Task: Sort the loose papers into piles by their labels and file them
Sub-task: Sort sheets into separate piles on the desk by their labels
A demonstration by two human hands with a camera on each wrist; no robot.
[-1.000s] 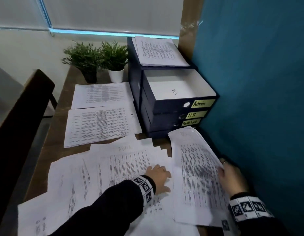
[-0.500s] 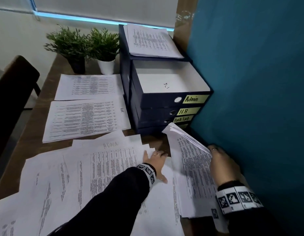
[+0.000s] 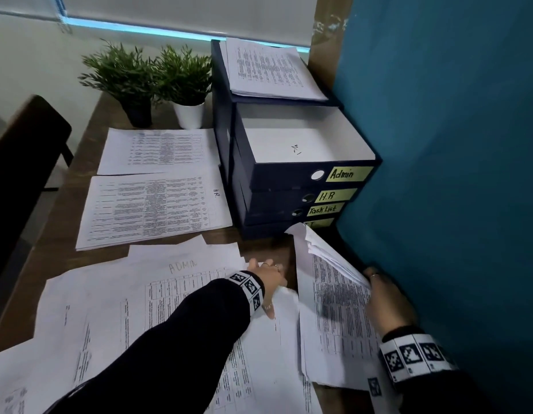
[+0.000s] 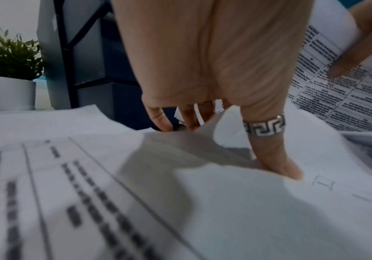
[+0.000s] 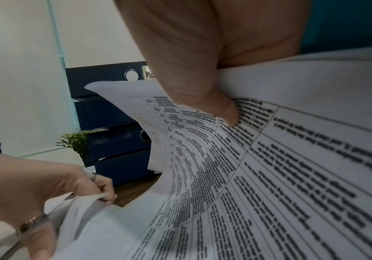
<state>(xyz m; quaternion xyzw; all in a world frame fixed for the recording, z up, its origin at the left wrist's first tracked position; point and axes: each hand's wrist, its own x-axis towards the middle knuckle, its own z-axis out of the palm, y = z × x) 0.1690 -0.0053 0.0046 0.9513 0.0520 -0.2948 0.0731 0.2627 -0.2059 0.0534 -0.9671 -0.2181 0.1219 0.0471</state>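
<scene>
Loose printed sheets cover the near part of the desk; one reads ADMIN. My left hand lies at the far edge of a loose sheet, its ringed thumb pressing on top and its fingers curled over the edge. At the right, my right hand grips a stack of sheets marked TASK LIST and bends its right edge upward, thumb on the print. Stacked dark file boxes are labelled Admin, H.R and Task List; the lowest label is hidden by the stack.
A sorted pile marked HR and another pile lie left of the boxes, and a third pile lies on top of them. Two potted plants stand at the back. A teal partition closes the right; a dark chair stands left.
My left hand has slid forward to the sheet's far edge and curled over it. My right hand has raised and bent the stack's right edge more steeply.
</scene>
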